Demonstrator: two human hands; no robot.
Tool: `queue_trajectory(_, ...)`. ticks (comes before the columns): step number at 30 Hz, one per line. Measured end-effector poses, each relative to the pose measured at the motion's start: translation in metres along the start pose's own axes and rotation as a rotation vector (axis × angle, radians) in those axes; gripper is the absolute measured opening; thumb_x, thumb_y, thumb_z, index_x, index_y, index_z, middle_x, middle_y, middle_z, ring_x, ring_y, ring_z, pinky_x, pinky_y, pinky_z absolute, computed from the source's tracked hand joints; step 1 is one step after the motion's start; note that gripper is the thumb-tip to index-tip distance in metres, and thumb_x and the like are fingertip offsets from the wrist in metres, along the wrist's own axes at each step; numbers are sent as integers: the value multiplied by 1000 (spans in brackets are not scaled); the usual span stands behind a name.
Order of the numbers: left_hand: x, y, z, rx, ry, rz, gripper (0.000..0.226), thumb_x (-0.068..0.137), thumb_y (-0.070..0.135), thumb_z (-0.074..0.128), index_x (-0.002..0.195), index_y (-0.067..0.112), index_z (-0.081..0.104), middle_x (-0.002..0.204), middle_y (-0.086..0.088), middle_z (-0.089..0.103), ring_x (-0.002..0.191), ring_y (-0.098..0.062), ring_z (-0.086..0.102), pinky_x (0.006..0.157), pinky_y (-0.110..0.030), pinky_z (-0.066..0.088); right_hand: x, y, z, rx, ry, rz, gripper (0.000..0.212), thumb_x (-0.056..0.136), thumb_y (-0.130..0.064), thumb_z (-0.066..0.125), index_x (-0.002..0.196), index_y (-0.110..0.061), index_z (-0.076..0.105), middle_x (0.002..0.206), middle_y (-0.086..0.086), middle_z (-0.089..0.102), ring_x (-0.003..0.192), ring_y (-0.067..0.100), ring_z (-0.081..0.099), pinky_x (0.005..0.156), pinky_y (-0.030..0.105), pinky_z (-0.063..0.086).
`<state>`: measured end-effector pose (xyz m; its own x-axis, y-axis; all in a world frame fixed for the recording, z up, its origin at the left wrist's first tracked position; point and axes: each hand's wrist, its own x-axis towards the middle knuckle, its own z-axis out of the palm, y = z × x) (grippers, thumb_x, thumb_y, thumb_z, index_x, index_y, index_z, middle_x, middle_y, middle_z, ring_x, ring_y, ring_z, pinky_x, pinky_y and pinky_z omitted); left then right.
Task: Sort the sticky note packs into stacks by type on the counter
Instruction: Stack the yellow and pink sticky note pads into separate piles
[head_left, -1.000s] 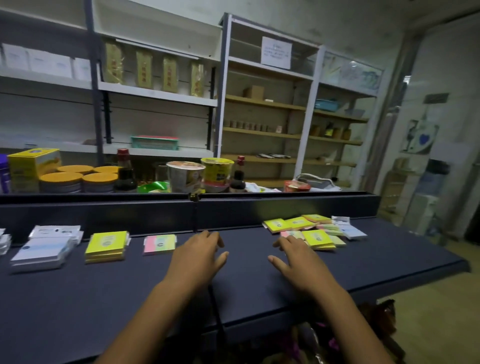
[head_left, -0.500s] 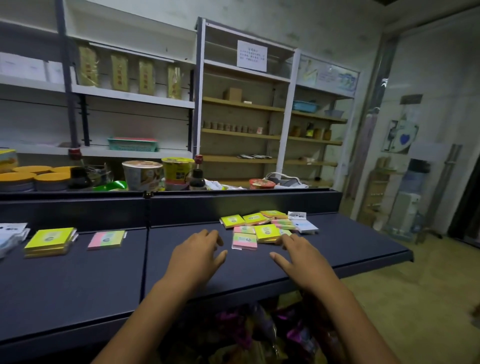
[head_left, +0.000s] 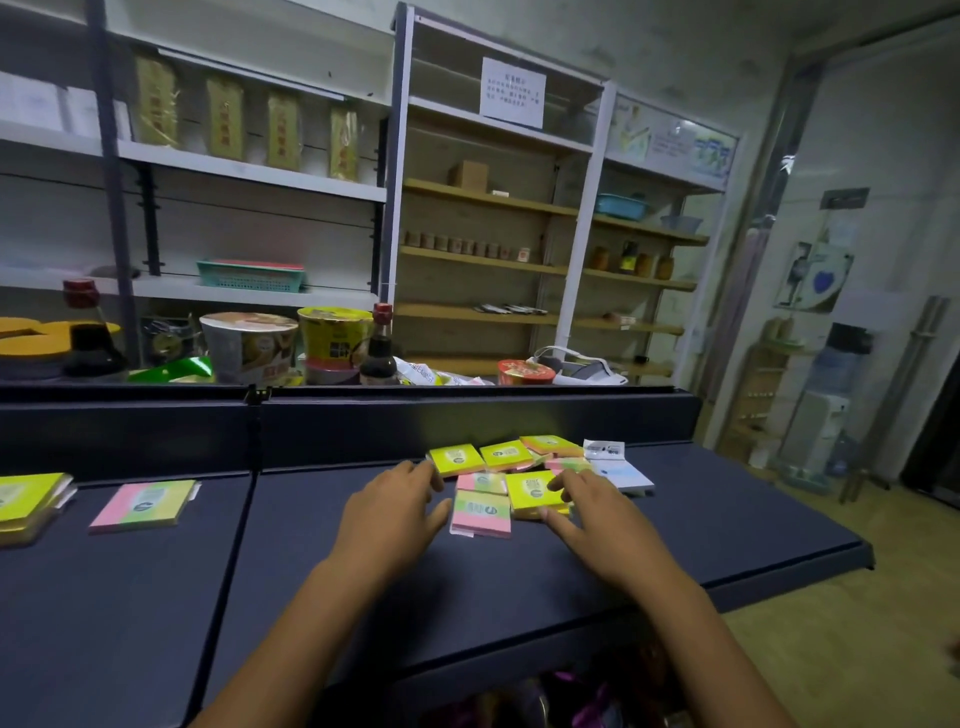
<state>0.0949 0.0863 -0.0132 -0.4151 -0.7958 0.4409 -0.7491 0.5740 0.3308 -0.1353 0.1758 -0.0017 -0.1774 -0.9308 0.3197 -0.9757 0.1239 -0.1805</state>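
Dark counter: the navy counter (head_left: 519, 597) runs left to right, with a seam left of centre; every pack in view lies on it.
Sorted, far left: a yellow stack (head_left: 26, 501) sits at the left edge of view, only partly in frame, so its height is unclear.
Sorted, left: just right of it lies a pink-and-green stack (head_left: 143, 505), apart from the yellow one and squared up; it looks thin, perhaps one or two packs.
Unsorted pile: right of centre is a loose jumble of mixed packs: yellow packs (head_left: 457, 458) along the far side, a pink-and-green pack (head_left: 482, 513) nearest, a yellow pack (head_left: 535, 493) beside it, and white-and-blue packs (head_left: 621, 474) at the right end. Several overlap.
Left hand: the left hand (head_left: 392, 514) hovers or rests at the pile's left edge, fingers loosely bent, tips near the far yellow packs, thumb just beside the pink-and-green pack; it grips nothing that I can see.
Right hand: the right hand (head_left: 602, 525) lies over the pile's right part, fingers spread and touching the near yellow pack, thumb at its near edge; whether it is pinching the pack I cannot tell.
Progress: I judge the sort as begun but well short of done: two stacks show at left, most visible packs remain mixed.
Left to do: the pile must be split by type and carried left; a white-and-blue stack is not in view.
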Motion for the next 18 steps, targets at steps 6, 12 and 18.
queue_trajectory(6,46,-5,28,-21,10,-53,27,94,47,51,113,28,55,111,9,58,104,-14,56,80,-34,51,44,19,14,33,30,-24,32,97,-50,49,122,-30,52,125,-9,54,118,13,50,96,36,45)
queue_trajectory(12,81,-9,57,-16,-10,-136,30,94,47,52,116,27,55,115,5,57,107,-18,56,80,-34,48,89,38,30,31,23,-44,31,97,-51,48,118,-29,51,118,-9,55,114,14,50,88,33,47)
queue_trajectory(18,109,-13,85,27,-34,-248,39,94,51,52,122,24,51,119,0,56,108,-22,57,82,-37,50,140,57,54,59,-14,-118,33,97,-50,49,121,-26,52,119,-7,56,115,16,50,91,34,45)
